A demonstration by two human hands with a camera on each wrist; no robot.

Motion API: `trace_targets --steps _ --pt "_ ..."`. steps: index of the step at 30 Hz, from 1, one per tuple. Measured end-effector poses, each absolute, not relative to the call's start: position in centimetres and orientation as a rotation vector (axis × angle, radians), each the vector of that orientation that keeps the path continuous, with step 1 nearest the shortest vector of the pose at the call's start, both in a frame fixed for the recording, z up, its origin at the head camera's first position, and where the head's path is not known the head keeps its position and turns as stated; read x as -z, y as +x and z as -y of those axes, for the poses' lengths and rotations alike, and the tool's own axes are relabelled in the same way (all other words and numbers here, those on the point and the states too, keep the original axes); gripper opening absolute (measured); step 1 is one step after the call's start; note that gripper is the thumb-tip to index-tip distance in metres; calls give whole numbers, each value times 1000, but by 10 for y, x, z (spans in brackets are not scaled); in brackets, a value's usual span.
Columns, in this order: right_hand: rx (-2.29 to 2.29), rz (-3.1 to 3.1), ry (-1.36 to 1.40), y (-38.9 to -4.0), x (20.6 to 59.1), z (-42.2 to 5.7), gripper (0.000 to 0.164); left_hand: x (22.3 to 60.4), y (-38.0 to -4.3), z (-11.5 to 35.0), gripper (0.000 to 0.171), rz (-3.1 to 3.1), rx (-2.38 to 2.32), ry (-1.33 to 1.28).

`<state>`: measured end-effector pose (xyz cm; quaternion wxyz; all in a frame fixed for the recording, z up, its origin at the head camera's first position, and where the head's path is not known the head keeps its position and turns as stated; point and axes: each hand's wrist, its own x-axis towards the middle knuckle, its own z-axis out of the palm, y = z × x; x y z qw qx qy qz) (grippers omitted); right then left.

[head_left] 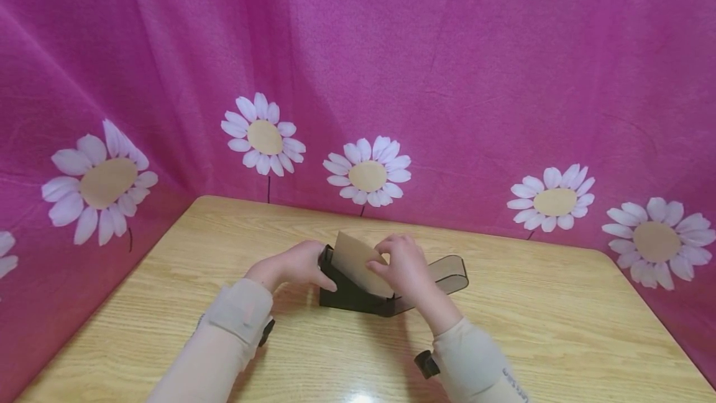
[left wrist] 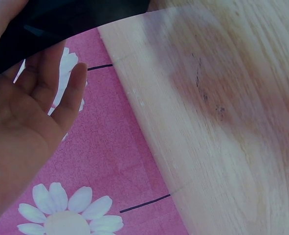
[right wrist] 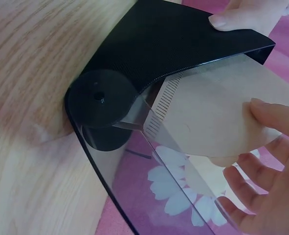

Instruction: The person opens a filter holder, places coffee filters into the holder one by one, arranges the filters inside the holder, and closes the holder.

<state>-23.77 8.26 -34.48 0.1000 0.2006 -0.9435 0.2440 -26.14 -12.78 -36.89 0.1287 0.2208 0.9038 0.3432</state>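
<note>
A black coffee filter holder (head_left: 349, 298) stands on the table with its see-through lid (head_left: 452, 267) swung out to the right. My left hand (head_left: 298, 264) grips its left end, thumb on the near side (right wrist: 183, 36) and fingers on the far side. Out of the open top rises a light brown paper coffee filter (head_left: 353, 261), its lower part hidden inside. My right hand (head_left: 404, 266) pinches the filter's right edge between thumb and fingers. The right wrist view shows the filter's crimped seam (right wrist: 164, 105) lying near the round hinge (right wrist: 100, 95).
The wood-grain table (head_left: 559, 316) extends around the holder on all sides. Behind it and to the left hangs a pink cloth (head_left: 447, 79) printed with white daisies. A sleeve with a dark wrist strap (head_left: 427, 364) covers each forearm.
</note>
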Motion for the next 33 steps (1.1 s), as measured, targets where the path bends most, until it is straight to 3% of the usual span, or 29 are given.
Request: trace_targets --steps 33 --pt "-646 2803 614 -235 364 -73 10 368 -259 127 27 -2637 -992 613"
